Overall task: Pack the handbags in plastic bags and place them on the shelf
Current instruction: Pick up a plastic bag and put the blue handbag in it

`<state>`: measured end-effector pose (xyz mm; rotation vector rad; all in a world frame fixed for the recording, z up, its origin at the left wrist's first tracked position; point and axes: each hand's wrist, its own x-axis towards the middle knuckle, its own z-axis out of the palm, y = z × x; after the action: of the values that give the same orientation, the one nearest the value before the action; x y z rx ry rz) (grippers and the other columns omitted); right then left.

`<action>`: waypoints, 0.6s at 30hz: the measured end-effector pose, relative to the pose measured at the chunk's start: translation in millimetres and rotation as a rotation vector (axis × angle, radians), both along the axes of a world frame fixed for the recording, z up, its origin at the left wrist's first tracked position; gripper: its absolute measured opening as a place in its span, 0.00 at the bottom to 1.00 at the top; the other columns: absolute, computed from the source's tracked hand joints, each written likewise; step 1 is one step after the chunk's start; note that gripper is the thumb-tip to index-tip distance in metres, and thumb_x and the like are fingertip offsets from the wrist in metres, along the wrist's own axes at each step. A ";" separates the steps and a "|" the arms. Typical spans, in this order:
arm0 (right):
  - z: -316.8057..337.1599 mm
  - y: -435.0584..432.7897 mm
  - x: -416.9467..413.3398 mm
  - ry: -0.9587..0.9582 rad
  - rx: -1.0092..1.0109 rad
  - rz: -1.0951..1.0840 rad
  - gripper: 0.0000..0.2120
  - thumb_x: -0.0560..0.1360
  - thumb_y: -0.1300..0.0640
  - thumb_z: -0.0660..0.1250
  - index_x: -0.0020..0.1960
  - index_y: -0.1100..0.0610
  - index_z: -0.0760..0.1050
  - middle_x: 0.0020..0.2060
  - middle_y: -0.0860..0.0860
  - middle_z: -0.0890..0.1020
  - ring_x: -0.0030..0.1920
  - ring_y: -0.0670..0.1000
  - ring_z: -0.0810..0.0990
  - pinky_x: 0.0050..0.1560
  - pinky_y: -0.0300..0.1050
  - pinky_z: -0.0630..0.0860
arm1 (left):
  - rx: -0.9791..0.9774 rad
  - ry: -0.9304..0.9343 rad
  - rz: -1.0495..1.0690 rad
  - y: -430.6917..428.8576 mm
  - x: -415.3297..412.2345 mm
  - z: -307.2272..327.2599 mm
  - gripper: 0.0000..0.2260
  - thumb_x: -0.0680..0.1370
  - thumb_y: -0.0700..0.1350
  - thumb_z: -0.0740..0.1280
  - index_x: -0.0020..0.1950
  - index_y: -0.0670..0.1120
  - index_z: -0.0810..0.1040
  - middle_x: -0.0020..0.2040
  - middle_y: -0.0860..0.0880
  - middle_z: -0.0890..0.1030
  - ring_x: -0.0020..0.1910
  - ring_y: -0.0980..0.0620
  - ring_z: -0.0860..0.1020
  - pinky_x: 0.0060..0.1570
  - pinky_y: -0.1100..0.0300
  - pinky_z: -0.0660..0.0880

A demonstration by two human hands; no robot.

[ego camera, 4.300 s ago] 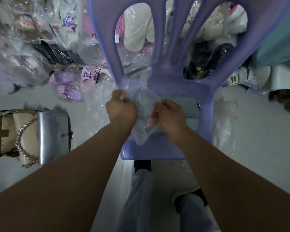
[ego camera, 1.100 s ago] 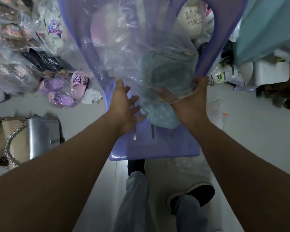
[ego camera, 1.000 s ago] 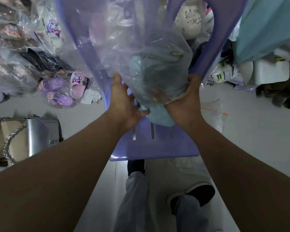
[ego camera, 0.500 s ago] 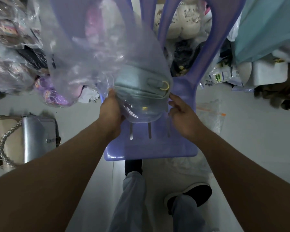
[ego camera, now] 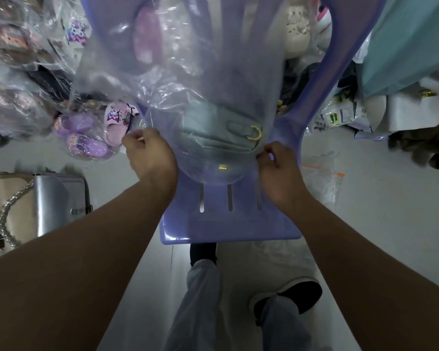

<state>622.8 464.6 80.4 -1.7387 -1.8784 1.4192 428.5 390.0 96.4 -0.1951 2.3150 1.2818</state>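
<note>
Left hand (ego camera: 150, 158) and right hand (ego camera: 279, 171) pinch the plastic bag (ego camera: 188, 72), handbag (ego camera: 213, 133) inside, veiling the chair (ego camera: 228, 224); slippers (ego camera: 91, 140) lie left.

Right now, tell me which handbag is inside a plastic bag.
The pale teal handbag: it sits in the clear plastic bag that the left hand and right hand pinch. The silver handbag on the floor lies unwrapped.
</note>
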 end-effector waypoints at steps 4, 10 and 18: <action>-1.8 1.4 9.3 -0.096 0.063 0.061 0.19 0.74 0.66 0.68 0.64 0.63 0.73 0.57 0.60 0.79 0.61 0.58 0.78 0.62 0.54 0.75 | 0.258 -0.243 -0.162 10.9 -9.8 2.3 0.20 0.81 0.55 0.54 0.57 0.44 0.79 0.44 0.47 0.82 0.43 0.47 0.80 0.47 0.55 0.77; -2.0 0.9 13.1 -0.101 -0.029 0.390 0.25 0.74 0.69 0.67 0.50 0.38 0.64 0.42 0.36 0.72 0.38 0.36 0.75 0.38 0.32 0.76 | 0.188 -0.585 -0.367 1.1 0.7 0.6 0.20 0.85 0.56 0.50 0.47 0.52 0.79 0.36 0.55 0.84 0.31 0.59 0.82 0.28 0.63 0.80; 17.7 6.3 22.3 0.071 -0.072 0.339 0.51 0.67 0.67 0.78 0.81 0.56 0.52 0.73 0.47 0.68 0.72 0.49 0.69 0.66 0.43 0.72 | -0.003 -0.111 -0.506 -18.0 -4.3 -14.4 0.18 0.75 0.44 0.68 0.63 0.42 0.77 0.46 0.52 0.79 0.44 0.54 0.77 0.39 0.69 0.75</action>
<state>645.1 470.8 98.1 -1.4236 -2.1845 1.6585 424.3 372.0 82.0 0.2963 2.0860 0.9814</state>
